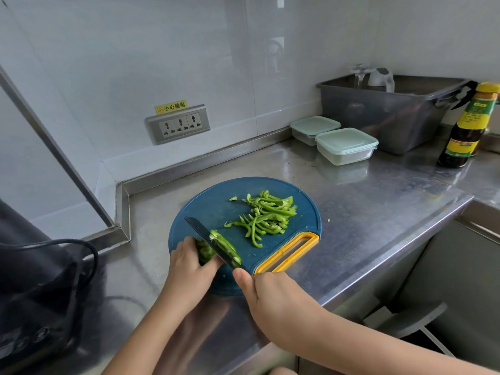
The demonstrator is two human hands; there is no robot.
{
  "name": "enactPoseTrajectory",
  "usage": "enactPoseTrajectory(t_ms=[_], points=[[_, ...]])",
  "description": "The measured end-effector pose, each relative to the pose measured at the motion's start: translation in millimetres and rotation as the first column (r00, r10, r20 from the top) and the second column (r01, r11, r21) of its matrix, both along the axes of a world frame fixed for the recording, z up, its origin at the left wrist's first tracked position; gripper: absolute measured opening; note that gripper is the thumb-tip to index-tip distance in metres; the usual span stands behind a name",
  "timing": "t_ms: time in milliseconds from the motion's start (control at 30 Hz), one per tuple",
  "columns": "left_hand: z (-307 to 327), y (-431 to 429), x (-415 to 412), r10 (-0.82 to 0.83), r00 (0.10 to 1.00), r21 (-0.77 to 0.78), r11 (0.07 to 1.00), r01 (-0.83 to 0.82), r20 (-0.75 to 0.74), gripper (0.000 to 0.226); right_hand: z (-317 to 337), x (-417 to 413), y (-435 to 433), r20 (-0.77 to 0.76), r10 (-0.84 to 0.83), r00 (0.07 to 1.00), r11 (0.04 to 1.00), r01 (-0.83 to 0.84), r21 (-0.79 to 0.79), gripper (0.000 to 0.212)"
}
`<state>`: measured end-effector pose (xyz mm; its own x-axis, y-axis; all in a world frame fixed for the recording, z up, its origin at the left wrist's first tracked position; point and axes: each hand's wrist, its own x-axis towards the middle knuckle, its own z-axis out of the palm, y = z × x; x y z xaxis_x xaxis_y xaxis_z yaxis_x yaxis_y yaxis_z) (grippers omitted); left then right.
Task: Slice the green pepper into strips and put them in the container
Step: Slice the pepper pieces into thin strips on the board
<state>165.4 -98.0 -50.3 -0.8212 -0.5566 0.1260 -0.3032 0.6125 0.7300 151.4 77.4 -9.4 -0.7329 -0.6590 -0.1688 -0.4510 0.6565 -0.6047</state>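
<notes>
Green strips already heaped on the far half of the blue board, so most of the slicing done, by the look of it. Last piece of pepper at the near edge of the board, pinned under the left hand with fingers curled over its left end. Knife set across that piece mid-cut, gripped by the right hand with fingers clenched round a handle hidden under the palm, thumb laid near the heel of the blade. Left to do, judging from this: a few more cuts, then the whole of the loading, with no strip in a container yet. Two containers well apart from the board, at the back right of the steel table, both lidded; no telling the intended one. Behind them a grey tub with glassware inside, and a dark sauce bottle just to its right. Black appliance and its cord close on the left, near the left forearm. Wall socket beyond the board. Likely snag for the loading: shut lids to lift off first, with both hands busy for now.
</notes>
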Motion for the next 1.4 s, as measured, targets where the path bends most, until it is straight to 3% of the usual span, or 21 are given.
enactPoseTrajectory(t_ms=[200, 300, 367, 467, 600, 733, 1000, 1133, 1267, 1333, 1400], points=[[1.3, 2.2, -0.7, 0.006, 1.0, -0.014, 1.0, -0.006, -0.005, 0.039, 14.8, -10.6, -4.3, 0.031, 0.05, 0.998, 0.998, -0.051, 0.026, 0.043], [2.3, 6.4, -0.3, 0.016, 1.0, -0.03, 0.999, -0.016, 0.005, 0.034, 12.8, -20.0, -7.2, 0.139, -0.048, 0.989, 0.999, 0.046, 0.017, 0.036], [4.0, 9.1, 0.8, 0.011, 0.999, -0.021, 1.0, -0.01, 0.033, 0.04, 12.9, -23.9, -7.8, 0.241, -0.097, 0.966, 0.993, 0.076, 0.095, 0.042], [6.3, 8.3, 1.9, -0.003, 0.999, 0.036, 0.999, 0.001, 0.043, 0.051, 9.3, -34.9, -4.0, 0.294, -0.046, 0.955, 0.997, 0.025, 0.074, 0.052], [7.3, 3.2, 2.6, -0.015, 0.999, 0.07, 0.997, 0.012, 0.041, 0.06, 11.3, -44.6, 2.7, 0.503, -0.102, 0.858, 0.994, 0.108, 0.017, 0.057], [7.4, 0.2, 2.7, -0.016, 0.997, 0.045, 0.999, 0.012, 0.081, 0.043, 11.2, -49.5, 7.2, 0.682, -0.014, 0.731, 0.992, 0.098, -0.085, 0.057], [9.4, -4.4, 2.5, -0.063, 0.992, 0.031, 0.998, 0.06, 0.113, 0.043, 6.2, -50.9, 6.9, 0.635, 0.042, 0.771, 0.988, 0.065, -0.144, 0.058], [4.2, -0.7, 3.1, -0.046, 0.999, 0.04, 0.998, 0.047, -0.023, 0.063, 4.2, -48.5, 4.3, 0.576, 0.022, 0.817, 0.992, 0.053, -0.112, 0.058], [-1.4, 5.7, 2.7, -0.016, 0.993, -0.152, 0.988, -0.002, -0.12, 0.047, 3.0, -50.2, 0.4, 0.552, 0.004, 0.834, 0.995, 0.052, -0.086, 0.058], [-2.9, 3.7, 1.2, -0.001, 0.998, -0.258, 0.966, -0.014, -0.056, 0.061, 4.2, -53.5, 1.0, 0.586, -0.006, 0.81, 0.995, 0.062, -0.077, 0.057], [-1.6, -0.3, 0.7, -0.002, 1.0, -0.268, 0.963, 0.003, 0.006, 0.066, 7.7, -58.9, 1.9, 0.665, -0.02, 0.747, 0.995, 0.08, -0.061, 0.057]])
